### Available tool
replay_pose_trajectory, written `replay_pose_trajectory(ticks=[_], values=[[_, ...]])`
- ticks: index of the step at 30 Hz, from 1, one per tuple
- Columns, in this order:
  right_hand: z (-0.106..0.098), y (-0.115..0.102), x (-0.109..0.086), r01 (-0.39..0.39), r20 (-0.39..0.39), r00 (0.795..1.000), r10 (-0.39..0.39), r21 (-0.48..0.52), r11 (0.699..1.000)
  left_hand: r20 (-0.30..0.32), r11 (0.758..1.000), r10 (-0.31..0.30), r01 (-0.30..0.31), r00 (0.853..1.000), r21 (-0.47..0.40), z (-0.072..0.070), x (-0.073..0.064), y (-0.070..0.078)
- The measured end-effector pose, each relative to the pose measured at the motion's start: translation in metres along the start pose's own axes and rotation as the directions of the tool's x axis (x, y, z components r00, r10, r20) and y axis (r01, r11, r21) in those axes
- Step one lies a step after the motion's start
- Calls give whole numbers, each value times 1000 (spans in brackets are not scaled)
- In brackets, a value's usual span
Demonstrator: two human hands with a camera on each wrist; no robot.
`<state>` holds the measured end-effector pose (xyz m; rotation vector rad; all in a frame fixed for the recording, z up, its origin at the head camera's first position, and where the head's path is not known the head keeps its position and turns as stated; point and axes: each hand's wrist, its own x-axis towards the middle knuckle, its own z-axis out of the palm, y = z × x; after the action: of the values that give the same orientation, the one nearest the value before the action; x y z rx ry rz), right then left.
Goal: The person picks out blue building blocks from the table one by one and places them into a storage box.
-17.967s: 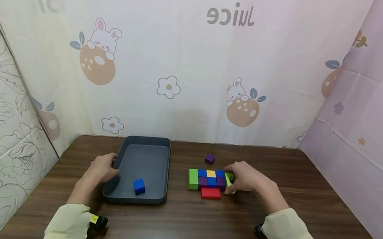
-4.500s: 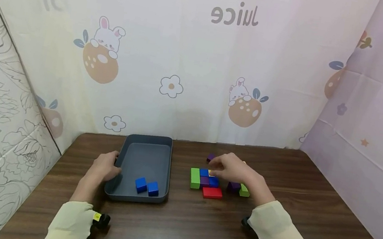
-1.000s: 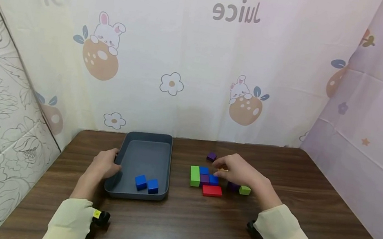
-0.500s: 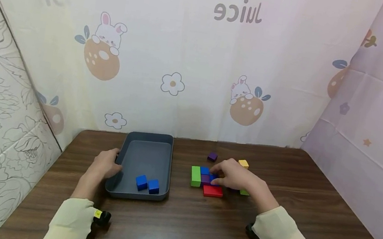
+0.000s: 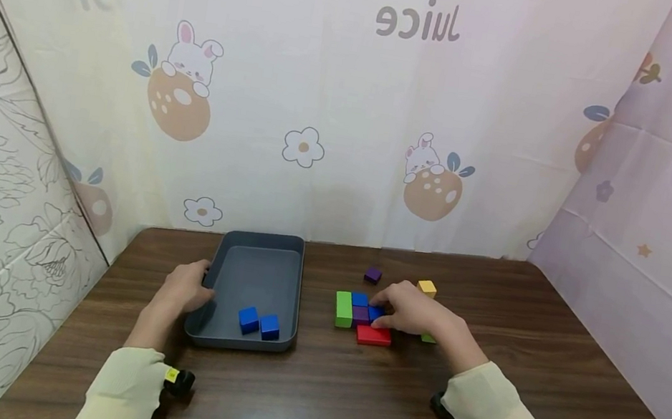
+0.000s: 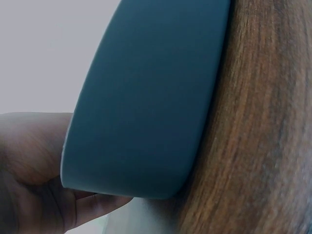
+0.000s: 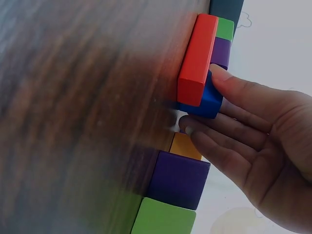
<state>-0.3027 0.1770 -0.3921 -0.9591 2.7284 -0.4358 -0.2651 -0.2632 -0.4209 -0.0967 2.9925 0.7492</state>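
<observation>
My left hand (image 5: 184, 286) grips the left wall of a dark grey tray (image 5: 237, 345), thumb over the rim. Two blue cubes (image 5: 248, 320) lie in the tray's near end. My right hand (image 5: 412, 310) pinches a blue cube (image 7: 209, 100) at the right end of a small block group, thumb on its near side and fingers behind. Beside that cube are a purple cube (image 5: 360, 315), another blue cube (image 5: 359, 300) and an upright-looking green block (image 5: 343, 309). A flat red block (image 5: 373, 335) lies along the group's near side.
To the right of the group stand a purple cube (image 7: 179, 180), a green block (image 7: 165, 217) and a yellow block (image 5: 426, 287), partly behind my right hand. A loose purple block (image 5: 372, 275) sits farther back on the wooden table (image 5: 314, 402). A printed curtain (image 5: 353, 96) closes the back.
A second blue cube has joined the first in the tray. A purple, a green and a yellow block have left the group's right side. Lately my right hand has come down onto the blue cube.
</observation>
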Motion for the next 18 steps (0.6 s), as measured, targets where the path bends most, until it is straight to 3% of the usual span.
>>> replay_pose_trajectory(ticks=[18], values=[[-11, 5, -4, 25, -32, 999, -24, 7, 1000, -2, 1000, -6, 6, 1000, -1, 0, -1, 0]])
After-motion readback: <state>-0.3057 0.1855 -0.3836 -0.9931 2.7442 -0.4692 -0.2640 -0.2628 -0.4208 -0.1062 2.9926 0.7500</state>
